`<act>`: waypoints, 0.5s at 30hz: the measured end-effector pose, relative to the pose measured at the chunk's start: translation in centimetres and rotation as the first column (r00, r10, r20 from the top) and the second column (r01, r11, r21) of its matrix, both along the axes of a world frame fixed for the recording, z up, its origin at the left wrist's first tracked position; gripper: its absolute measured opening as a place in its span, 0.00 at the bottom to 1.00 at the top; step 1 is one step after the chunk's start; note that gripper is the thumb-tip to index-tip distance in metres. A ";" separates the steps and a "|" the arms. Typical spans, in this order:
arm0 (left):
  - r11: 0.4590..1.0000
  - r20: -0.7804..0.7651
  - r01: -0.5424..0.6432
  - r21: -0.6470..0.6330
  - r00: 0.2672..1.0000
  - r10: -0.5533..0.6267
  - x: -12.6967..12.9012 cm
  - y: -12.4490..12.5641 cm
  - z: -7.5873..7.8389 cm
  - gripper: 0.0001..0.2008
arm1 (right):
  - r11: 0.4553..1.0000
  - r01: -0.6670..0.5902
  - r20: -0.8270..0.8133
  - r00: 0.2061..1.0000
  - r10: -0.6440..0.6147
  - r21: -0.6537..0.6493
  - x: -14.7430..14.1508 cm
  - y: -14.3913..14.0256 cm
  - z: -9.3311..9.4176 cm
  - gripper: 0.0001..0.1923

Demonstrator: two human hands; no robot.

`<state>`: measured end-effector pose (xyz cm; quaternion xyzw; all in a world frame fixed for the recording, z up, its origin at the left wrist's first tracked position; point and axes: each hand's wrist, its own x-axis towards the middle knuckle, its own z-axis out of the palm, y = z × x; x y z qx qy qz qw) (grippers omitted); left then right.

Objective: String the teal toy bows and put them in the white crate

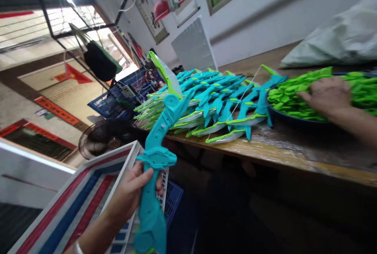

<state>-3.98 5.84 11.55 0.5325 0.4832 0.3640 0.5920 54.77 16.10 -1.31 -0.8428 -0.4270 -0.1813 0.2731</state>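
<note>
A teal plastic toy bow stands tilted in front of me, with a lime-green and clear limb at its upper end. My left hand is wrapped around its grip, just under the middle crosspiece. Over on the right, my right hand reaches into a dark round basin heaped with small lime-green plastic parts. Its fingertips are down among the parts, so I cannot make out what they hold. Between the two hands, a pile of similar teal and green toy bows lies on the wooden table.
The wooden table runs along the wall, and a white sack rests behind the basin. At lower left is a white crate with a striped red, white and blue sheet. A black fan and blue baskets stand beyond.
</note>
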 end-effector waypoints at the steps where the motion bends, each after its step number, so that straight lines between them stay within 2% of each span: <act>1: 1.000 0.017 0.023 -0.006 1.000 -0.023 1.1 -0.2 -1.1 0.19 | 0.999 -0.008 0.013 1.000 0.009 -0.039 0.2 -0.2 -0.1 0.26; 5: 0.994 0.071 0.104 -0.031 0.992 -0.102 3.8 -2.0 -4.4 0.19 | 0.992 -0.051 0.082 0.995 0.061 -0.114 -0.6 -0.4 0.0 0.27; 8: 0.987 0.095 0.150 -0.057 0.985 -0.144 5.3 -4.0 -6.2 0.20 | 0.982 -0.079 0.119 0.988 0.100 -0.172 -1.4 -0.8 0.6 0.22; 12: 0.995 0.069 0.042 -0.089 0.997 -0.035 6.1 -6.6 -9.0 0.23 | 0.965 -0.099 0.139 0.981 0.136 -0.241 -1.4 -1.0 1.0 0.16; 15: 0.992 0.045 -0.057 -0.111 0.997 0.063 5.4 -7.1 -11.2 0.25 | 0.965 -0.097 0.145 0.980 0.135 -0.242 -1.0 -0.8 0.8 0.13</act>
